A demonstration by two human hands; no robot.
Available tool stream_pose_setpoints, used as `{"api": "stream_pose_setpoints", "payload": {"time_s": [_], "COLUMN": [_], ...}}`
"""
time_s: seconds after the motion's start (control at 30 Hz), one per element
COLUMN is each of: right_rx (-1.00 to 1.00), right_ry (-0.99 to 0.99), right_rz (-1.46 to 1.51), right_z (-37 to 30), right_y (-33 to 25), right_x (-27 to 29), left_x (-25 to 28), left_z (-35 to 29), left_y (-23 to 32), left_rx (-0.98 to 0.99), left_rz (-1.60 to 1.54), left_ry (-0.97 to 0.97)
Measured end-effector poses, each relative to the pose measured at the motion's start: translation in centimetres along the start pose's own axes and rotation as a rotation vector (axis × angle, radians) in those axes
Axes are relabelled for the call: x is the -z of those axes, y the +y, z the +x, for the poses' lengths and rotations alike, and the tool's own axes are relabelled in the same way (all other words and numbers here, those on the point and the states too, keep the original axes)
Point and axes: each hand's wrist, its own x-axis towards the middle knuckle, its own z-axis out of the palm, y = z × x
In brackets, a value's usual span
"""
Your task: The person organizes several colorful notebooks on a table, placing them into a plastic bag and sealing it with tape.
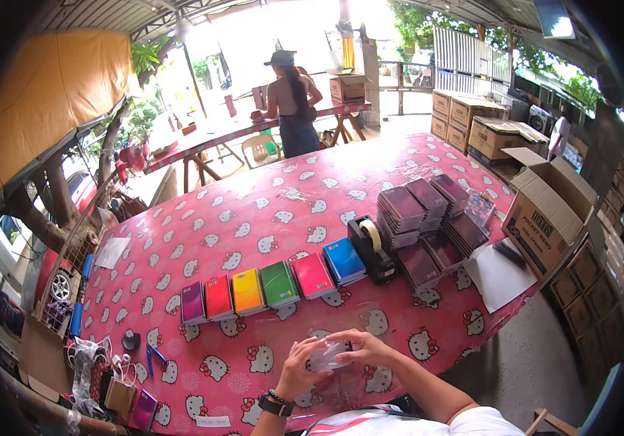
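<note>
— What have you got there?
— A small clear plastic sleeve (329, 355), glossy and crinkled, pinched between your left hand (299, 369) and right hand (364, 351), above the pink tablecloth (254, 218).
— The risk?
— It looks slippery; loosen those fingertips and it may drop short of the notebook row (272, 285) beyond them.

Half hidden by both hands (341, 360): a small clear packet (329, 355); contents too blurred to tell; forearms cut off at the lower edge.
</note>
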Motion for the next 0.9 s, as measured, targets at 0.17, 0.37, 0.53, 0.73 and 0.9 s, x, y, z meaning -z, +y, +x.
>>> {"api": "stream_pose_setpoints", "payload": {"time_s": [0.17, 0.37, 0.53, 0.73, 0.9], "right_rx": [0.195, 0.466, 0.519, 0.559, 0.413], "right_ry": [0.054, 0.059, 0.265, 0.464, 0.388], "right_rz": [-0.085, -0.463, -0.74, -0.641, -0.548], "right_z": [0.0, -1.0, -1.6, -1.6, -0.4], "right_y": [1.4, -0.3, 0.1, 0.2, -0.5], "right_x": [-0.3, -0.6, -2.4, -3.3, -3.0], "left_x": [0.3, 1.2, -0.9, -3.7, -3.1], "left_z": [0.9, -0.3, -1.9, -1.9, -1.6], "left_y": [2.5, 0.1, 0.1, 1.3, 1.9], "left_rx": [0.058, 0.019, -0.04, 0.088, 0.286], "left_rz": [-0.134, 0.11, 0.12, 0.183, 0.111], "left_ry": [0.212, -0.006, 0.218, 0.485, 0.457]}}
